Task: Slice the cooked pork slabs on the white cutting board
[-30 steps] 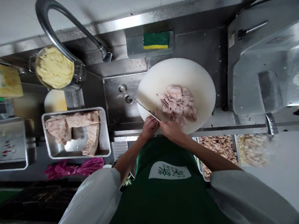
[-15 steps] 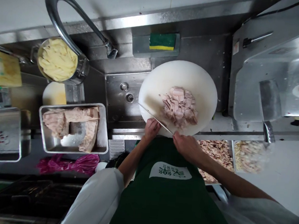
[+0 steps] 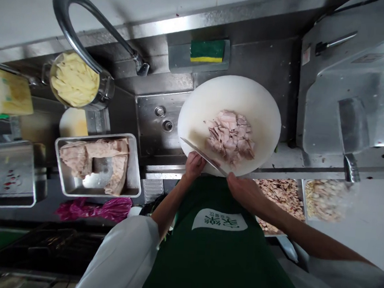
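At the upper left of the frame we see a curved grey metal tap (image 3: pixel 59 7), partly crossing in front of a round metal pot (image 3: pixel 106 88) of pale yellow slices (image 3: pixel 73 80). Near the top centre we find a rectangular green-and-yellow sponge (image 3: pixel 207 50) on a flat grey slab (image 3: pixel 178 59). A crumpled magenta plastic bag (image 3: pixel 95 208) lies lower left. At right, we see a broad-bladed metal cleaver (image 3: pixel 353 121) against a large grey metal machine (image 3: pixel 326 88).
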`<state>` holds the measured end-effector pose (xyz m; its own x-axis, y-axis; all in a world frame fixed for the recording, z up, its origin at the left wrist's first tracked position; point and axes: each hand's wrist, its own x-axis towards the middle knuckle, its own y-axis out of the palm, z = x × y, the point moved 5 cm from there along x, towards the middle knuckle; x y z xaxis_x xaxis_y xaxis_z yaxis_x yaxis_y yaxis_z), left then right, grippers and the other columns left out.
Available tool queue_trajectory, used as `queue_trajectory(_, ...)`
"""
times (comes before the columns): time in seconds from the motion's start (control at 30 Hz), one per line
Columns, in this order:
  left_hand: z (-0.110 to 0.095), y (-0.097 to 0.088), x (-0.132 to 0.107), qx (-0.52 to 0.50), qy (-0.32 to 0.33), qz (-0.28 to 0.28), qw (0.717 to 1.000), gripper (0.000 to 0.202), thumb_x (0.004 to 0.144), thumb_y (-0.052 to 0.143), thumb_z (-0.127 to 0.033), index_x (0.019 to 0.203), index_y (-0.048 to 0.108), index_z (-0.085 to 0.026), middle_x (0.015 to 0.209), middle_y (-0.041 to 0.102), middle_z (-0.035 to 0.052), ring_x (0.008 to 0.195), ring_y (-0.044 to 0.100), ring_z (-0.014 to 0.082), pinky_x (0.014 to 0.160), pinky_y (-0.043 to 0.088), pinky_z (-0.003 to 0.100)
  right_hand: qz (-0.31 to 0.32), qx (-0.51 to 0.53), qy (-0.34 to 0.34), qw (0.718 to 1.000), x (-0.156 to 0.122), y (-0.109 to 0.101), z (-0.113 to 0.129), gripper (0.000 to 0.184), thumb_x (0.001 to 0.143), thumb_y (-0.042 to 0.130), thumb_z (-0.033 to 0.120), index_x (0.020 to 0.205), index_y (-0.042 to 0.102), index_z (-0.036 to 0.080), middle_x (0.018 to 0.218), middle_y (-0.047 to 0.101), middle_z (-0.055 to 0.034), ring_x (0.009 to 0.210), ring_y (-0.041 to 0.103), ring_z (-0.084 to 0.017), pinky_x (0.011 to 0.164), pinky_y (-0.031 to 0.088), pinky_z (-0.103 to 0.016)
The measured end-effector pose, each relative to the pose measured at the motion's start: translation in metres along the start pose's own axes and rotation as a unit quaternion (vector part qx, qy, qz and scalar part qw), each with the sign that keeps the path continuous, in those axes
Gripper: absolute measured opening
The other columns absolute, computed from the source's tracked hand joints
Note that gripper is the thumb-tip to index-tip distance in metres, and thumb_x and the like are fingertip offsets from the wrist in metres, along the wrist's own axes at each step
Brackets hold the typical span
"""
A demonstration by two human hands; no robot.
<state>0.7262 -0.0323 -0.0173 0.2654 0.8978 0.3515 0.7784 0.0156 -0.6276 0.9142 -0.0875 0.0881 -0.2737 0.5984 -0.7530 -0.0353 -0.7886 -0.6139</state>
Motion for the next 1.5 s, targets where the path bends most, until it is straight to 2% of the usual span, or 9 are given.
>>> queue_trajectory(0.17,-0.001,-0.001,0.000,-0.015,0.007,-0.019,1.000,0.010,0.095,0.057,-0.023,0.096,0.066,-0.020,0.093,0.068,0.0072,0.094,0.063,0.0189,0.084,0.053,0.034,-0.072,0.013,-0.066,0.995,0.062,-0.036,0.032,0.036,0.102,0.025,0.020,0.119,0.054,0.007,0.096,0.072,-0.0195,0.092,0.070,-0.027,0.073,0.045,-0.031)
queue_trajectory(0.23,-0.001,-0.001,0.000,-0.009,0.003,-0.029,1.000,0.012,0.096,0.056,-0.023,0.098,0.067,-0.019,0.096,0.068,0.0079,0.096,0.064,0.0189,0.086,0.053,0.035,-0.099,0.010,-0.071,0.993,0.071,-0.047,0.034,0.037,0.102,0.025,0.022,0.119,0.055,0.008,0.096,0.072,-0.0192,0.090,0.070,-0.027,0.072,0.044,-0.032)
queue_trajectory(0.37,0.000,0.000,0.001,0.012,-0.018,-0.004,1.000,0.015,0.097,0.054,-0.025,0.099,0.067,-0.019,0.099,0.069,0.0091,0.098,0.064,0.0199,0.088,0.053,0.037,-0.093,0.007,-0.050,0.994,0.039,-0.037,0.017,0.040,0.104,0.023,0.027,0.115,0.057,0.010,0.089,0.072,-0.0169,0.084,0.070,-0.028,0.069,0.043,-0.032)
queue_trajectory(0.53,-0.001,-0.002,0.001,0.007,0.006,-0.018,1.000,0.013,0.095,0.056,-0.024,0.103,0.066,-0.019,0.099,0.070,0.0091,0.098,0.065,0.0201,0.086,0.054,0.037,-0.018,0.018,-0.012,1.000,-0.010,-0.008,-0.002,0.034,0.103,0.025,0.028,0.111,0.055,0.014,0.081,0.072,-0.0129,0.075,0.070,-0.027,0.067,0.043,-0.033)
queue_trajectory(0.73,-0.001,-0.004,0.002,0.028,0.031,-0.054,0.998,0.011,0.093,0.059,-0.023,0.103,0.065,-0.020,0.095,0.069,0.0065,0.092,0.064,0.0191,0.082,0.055,0.035,-0.022,0.025,-0.021,0.999,0.005,-0.012,0.006,0.031,0.103,0.025,0.023,0.115,0.053,0.013,0.086,0.073,-0.0141,0.082,0.072,-0.027,0.069,0.046,-0.033)
queue_trajectory(0.93,0.002,-0.002,0.001,0.025,0.014,-0.016,0.999,0.011,0.095,0.058,-0.025,0.099,0.066,-0.020,0.093,0.069,0.0070,0.093,0.065,0.0187,0.083,0.054,0.035,0.017,0.031,-0.001,0.999,0.007,-0.006,0.003,0.035,0.103,0.025,0.026,0.115,0.054,0.011,0.085,0.073,-0.0147,0.083,0.072,-0.029,0.069,0.047,-0.034)
queue_trajectory(1.17,0.005,-0.001,-0.002,-0.003,-0.010,-0.021,1.000,0.016,0.097,0.053,-0.028,0.101,0.067,-0.020,0.100,0.069,0.0092,0.100,0.064,0.0200,0.089,0.053,0.037,-0.087,0.028,-0.060,0.994,0.065,-0.042,0.032,0.041,0.104,0.022,0.028,0.118,0.056,0.009,0.093,0.072,-0.0181,0.089,0.071,-0.028,0.072,0.046,-0.032)
queue_trajectory(1.3,0.010,0.002,-0.004,-0.012,-0.043,-0.006,0.999,0.019,0.098,0.053,-0.032,0.101,0.068,-0.019,0.100,0.069,0.0103,0.100,0.064,0.0214,0.091,0.053,0.040,-0.086,0.023,-0.057,0.994,0.038,-0.035,0.016,0.042,0.104,0.023,0.029,0.118,0.057,0.009,0.094,0.072,-0.0183,0.088,0.070,-0.027,0.073,0.045,-0.032)
queue_trajectory(1.5,0.011,0.001,-0.006,-0.006,-0.023,-0.021,0.999,0.016,0.097,0.055,-0.030,0.101,0.066,-0.020,0.100,0.069,0.0099,0.098,0.064,0.0208,0.088,0.054,0.039,-0.009,0.042,-0.022,0.999,0.003,-0.012,0.001,0.037,0.104,0.025,0.031,0.113,0.056,0.012,0.084,0.072,-0.0137,0.079,0.071,-0.026,0.070,0.045,-0.032)
